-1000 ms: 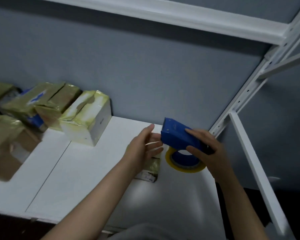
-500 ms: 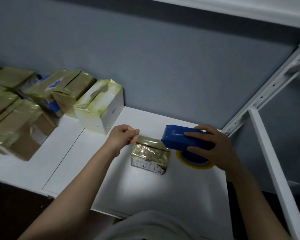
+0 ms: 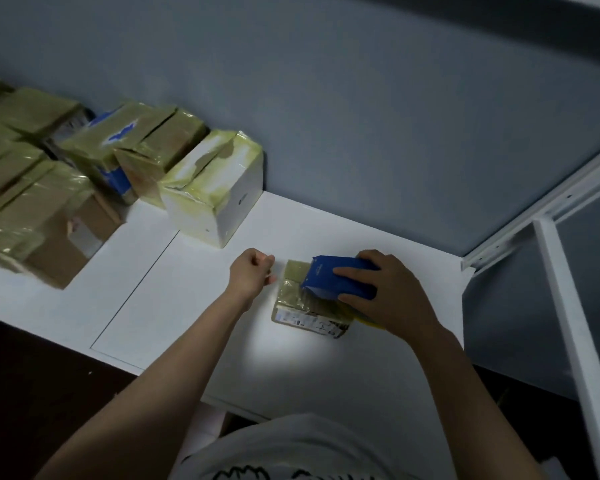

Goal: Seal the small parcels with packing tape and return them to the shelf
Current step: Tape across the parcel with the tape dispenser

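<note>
A small parcel (image 3: 305, 310) wrapped in yellowish tape lies on the white shelf (image 3: 205, 341), its label side facing me. My right hand (image 3: 392, 292) grips a blue tape dispenser (image 3: 329, 275) and presses it down on the parcel's top. A yellowish strip of tape (image 3: 295, 271) runs from the dispenser to the parcel's left edge. My left hand (image 3: 252, 273) sits just left of that edge with fingers curled in a pinch at the tape's end. A yellow rim of the tape roll (image 3: 369, 322) shows under my right hand.
A white taped box (image 3: 215, 199) stands at the back wall, left of my hands. Several more taped parcels (image 3: 32, 202) are piled further left. A white shelf post (image 3: 568, 323) and bracket (image 3: 541, 202) bound the right side.
My right hand brought the dispenser left and down onto the parcel, laying the strip on its top. My left hand stayed by the left edge, pinching the tape. The camera tilted downward.
</note>
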